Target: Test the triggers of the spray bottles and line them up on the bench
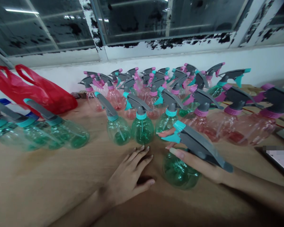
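Note:
My right hand (203,165) is around the neck of a green spray bottle (181,171), just below its grey head with a turquoise nozzle and trigger. The bottle is close to me, upright or slightly tilted; whether its base touches the table I cannot tell. My left hand (129,176) lies palm down on the wooden table (61,189), fingers spread, holding nothing. Just beyond its fingertips stands another green spray bottle (142,129), between a paler green one (118,129) and a third green one (167,121).
Pink spray bottles (239,126) stand at the right, and many more pink and green ones crowd the back by the wall. Several green bottles (69,132) are at the left. A red plastic bag (49,94) sits behind them. A dark-edged screen device (280,159) lies far right.

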The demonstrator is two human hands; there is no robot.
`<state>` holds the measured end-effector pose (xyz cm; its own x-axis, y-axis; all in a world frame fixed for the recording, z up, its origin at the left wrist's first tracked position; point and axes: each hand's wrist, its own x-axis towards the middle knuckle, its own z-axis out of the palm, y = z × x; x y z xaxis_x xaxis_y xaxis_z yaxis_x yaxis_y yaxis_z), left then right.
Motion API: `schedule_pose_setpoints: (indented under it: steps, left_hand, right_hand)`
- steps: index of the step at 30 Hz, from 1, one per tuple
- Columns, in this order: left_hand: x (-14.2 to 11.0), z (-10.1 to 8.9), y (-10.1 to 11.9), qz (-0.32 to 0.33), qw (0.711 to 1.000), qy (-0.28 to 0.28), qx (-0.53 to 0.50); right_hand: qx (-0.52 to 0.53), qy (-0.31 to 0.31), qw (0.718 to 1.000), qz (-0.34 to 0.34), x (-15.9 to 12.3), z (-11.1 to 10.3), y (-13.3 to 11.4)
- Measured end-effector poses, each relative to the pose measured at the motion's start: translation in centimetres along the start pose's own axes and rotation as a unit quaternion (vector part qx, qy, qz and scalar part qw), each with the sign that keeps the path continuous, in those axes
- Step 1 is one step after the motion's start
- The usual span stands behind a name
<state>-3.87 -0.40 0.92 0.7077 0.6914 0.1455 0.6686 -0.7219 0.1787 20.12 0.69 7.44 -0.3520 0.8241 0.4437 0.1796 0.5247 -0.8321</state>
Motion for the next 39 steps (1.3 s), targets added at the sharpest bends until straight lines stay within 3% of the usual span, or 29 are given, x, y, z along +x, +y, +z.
schedule_pose_setpoints:
  steps: [10,15,21,39]
  left_hand:
    - [-0.11,0.31,-0.1,0.004,1.0,0.005,0.0]
    - [-0.05,0.12,-0.03,0.006,1.0,0.008,0.01]
    - [-0.06,0.11,-0.04,0.005,1.0,0.02,0.015]
    - [-0.16,0.61,-0.23,0.007,1.0,0.022,0.016]
  right_hand:
    - [-0.023,-0.007,1.0,0.014,-0.11,-0.13,-0.31]
    - [-0.065,-0.003,0.998,-0.022,-0.01,-0.3,-0.45]
    - [-0.088,-0.006,0.996,0.003,0.0,-0.49,-0.37]
    - [-0.037,-0.001,0.999,-0.003,-0.12,-0.28,0.2]
